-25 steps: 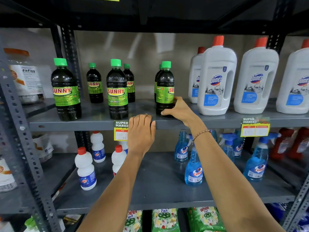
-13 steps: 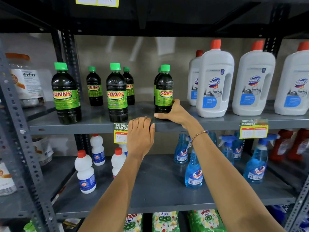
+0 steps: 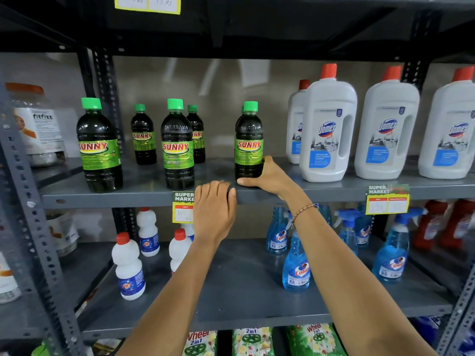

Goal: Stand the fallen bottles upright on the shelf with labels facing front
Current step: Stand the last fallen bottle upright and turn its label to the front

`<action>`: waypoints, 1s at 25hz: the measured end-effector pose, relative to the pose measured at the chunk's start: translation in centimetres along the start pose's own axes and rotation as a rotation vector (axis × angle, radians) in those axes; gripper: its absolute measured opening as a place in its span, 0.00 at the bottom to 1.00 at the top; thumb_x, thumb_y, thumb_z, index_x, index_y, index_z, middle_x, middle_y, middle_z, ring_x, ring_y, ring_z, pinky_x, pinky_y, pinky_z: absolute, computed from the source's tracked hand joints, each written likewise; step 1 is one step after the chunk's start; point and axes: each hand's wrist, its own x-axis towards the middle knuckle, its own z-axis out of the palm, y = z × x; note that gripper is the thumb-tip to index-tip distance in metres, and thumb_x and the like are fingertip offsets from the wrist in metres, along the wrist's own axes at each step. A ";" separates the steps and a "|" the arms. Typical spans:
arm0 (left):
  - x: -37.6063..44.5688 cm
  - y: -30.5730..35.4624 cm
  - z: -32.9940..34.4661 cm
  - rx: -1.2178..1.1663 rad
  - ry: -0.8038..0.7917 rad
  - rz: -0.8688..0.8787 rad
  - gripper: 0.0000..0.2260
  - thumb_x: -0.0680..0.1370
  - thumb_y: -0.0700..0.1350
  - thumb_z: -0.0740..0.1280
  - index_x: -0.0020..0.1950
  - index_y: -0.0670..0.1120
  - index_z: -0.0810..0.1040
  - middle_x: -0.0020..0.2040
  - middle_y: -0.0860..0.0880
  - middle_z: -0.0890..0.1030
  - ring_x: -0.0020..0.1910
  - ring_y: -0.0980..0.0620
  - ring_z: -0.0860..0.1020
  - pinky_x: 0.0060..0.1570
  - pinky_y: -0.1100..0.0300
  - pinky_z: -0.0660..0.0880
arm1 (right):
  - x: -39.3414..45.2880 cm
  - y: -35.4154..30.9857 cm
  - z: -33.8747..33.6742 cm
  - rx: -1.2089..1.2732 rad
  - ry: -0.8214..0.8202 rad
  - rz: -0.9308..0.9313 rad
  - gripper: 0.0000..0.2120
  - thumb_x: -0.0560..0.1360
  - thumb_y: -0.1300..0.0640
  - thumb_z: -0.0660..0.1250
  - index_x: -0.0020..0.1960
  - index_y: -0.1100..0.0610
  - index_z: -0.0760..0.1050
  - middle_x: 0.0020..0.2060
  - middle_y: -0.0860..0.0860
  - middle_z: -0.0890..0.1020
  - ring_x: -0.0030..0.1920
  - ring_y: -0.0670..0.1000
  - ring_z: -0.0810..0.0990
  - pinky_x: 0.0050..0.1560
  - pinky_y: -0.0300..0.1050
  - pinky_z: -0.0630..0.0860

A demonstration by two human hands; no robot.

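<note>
Now facing front: the dark bottle [image 3: 248, 142] stands upright near the front edge of the grey shelf [image 3: 144, 194], its red-and-yellow label square to the camera, where a second ago the label was turned off to the right.

Gripping the bottle's base, the right hand [image 3: 267, 174] wraps it from the right side, thumb across the front; a beaded bracelet [image 3: 303, 210] circles the wrist. The left hand [image 3: 213, 209] rests, fingers curled, over the shelf's front lip just left of the bottle, holding nothing and partly covering a price tag [image 3: 183, 207]. To the left, four more green-capped bottles [image 3: 177, 145] stand upright with labels forward. To the right, well clear of the hand, white jugs [image 3: 327, 127] with red caps line the same shelf. Blue spray bottles [image 3: 295, 265] stand on the shelf below.
</note>
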 end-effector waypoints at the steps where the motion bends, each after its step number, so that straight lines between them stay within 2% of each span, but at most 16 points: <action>1: 0.5 0.2 -0.5 -0.024 -0.014 -0.032 0.15 0.81 0.49 0.54 0.48 0.43 0.78 0.45 0.46 0.80 0.44 0.45 0.75 0.50 0.54 0.65 | 0.2 0.1 -0.3 0.024 -0.028 -0.004 0.48 0.55 0.41 0.81 0.67 0.58 0.65 0.58 0.50 0.79 0.58 0.49 0.77 0.62 0.51 0.74; 3: 1.9 0.6 -1.6 -0.093 -0.102 -0.127 0.13 0.80 0.50 0.56 0.51 0.45 0.78 0.48 0.47 0.80 0.47 0.45 0.76 0.48 0.54 0.67 | -0.3 -0.4 -1.3 0.081 -0.060 0.006 0.47 0.62 0.47 0.80 0.72 0.60 0.60 0.63 0.51 0.76 0.61 0.50 0.75 0.64 0.49 0.72; 5: 4.3 0.3 -1.9 -0.214 -0.266 -0.256 0.15 0.79 0.51 0.61 0.62 0.44 0.74 0.58 0.47 0.79 0.57 0.45 0.76 0.51 0.52 0.71 | -0.5 -0.3 -2.1 0.104 -0.048 0.014 0.42 0.68 0.55 0.77 0.74 0.61 0.57 0.65 0.54 0.75 0.63 0.52 0.74 0.63 0.48 0.71; 8: 8.2 -0.8 -0.6 -0.372 -0.634 -0.404 0.28 0.76 0.54 0.66 0.72 0.42 0.65 0.69 0.44 0.73 0.67 0.44 0.72 0.63 0.50 0.70 | -0.8 -0.1 -2.3 0.070 -0.062 -0.007 0.36 0.67 0.54 0.77 0.70 0.60 0.65 0.63 0.55 0.78 0.61 0.53 0.77 0.63 0.50 0.73; 10: 9.2 -1.4 0.4 -0.554 -0.719 -0.420 0.29 0.75 0.54 0.68 0.71 0.43 0.67 0.68 0.45 0.74 0.66 0.47 0.73 0.66 0.49 0.69 | -0.5 0.2 -2.0 0.034 -0.043 -0.020 0.33 0.66 0.51 0.78 0.66 0.59 0.70 0.60 0.54 0.80 0.59 0.52 0.78 0.64 0.52 0.73; 13: 8.7 -1.6 0.7 -0.785 -0.742 -0.415 0.17 0.76 0.45 0.69 0.64 0.44 0.76 0.60 0.46 0.80 0.60 0.51 0.78 0.64 0.54 0.72 | 0.1 0.8 -2.0 0.023 -0.007 -0.037 0.31 0.66 0.50 0.78 0.65 0.57 0.73 0.58 0.52 0.81 0.59 0.51 0.79 0.64 0.51 0.73; 14: 8.5 -1.6 0.8 -0.786 -0.724 -0.399 0.17 0.76 0.44 0.70 0.63 0.44 0.76 0.59 0.46 0.81 0.58 0.52 0.78 0.63 0.54 0.72 | 0.1 0.9 -1.9 0.006 0.003 -0.041 0.31 0.66 0.50 0.77 0.65 0.57 0.74 0.58 0.52 0.82 0.59 0.50 0.79 0.64 0.51 0.73; 20: 8.4 -1.2 0.7 -0.705 -0.633 -0.396 0.23 0.71 0.46 0.75 0.64 0.44 0.75 0.58 0.46 0.81 0.56 0.50 0.80 0.62 0.51 0.74 | 0.1 0.9 -1.8 0.011 0.004 -0.066 0.27 0.69 0.53 0.76 0.65 0.57 0.74 0.58 0.52 0.82 0.58 0.51 0.79 0.63 0.48 0.73; 25: 8.3 -0.9 0.3 -0.723 -0.596 -0.441 0.27 0.68 0.47 0.77 0.64 0.43 0.75 0.57 0.45 0.81 0.55 0.50 0.80 0.61 0.52 0.75 | 0.0 1.1 -2.0 0.032 -0.016 -0.080 0.24 0.70 0.56 0.74 0.65 0.56 0.75 0.58 0.52 0.82 0.60 0.51 0.78 0.66 0.51 0.71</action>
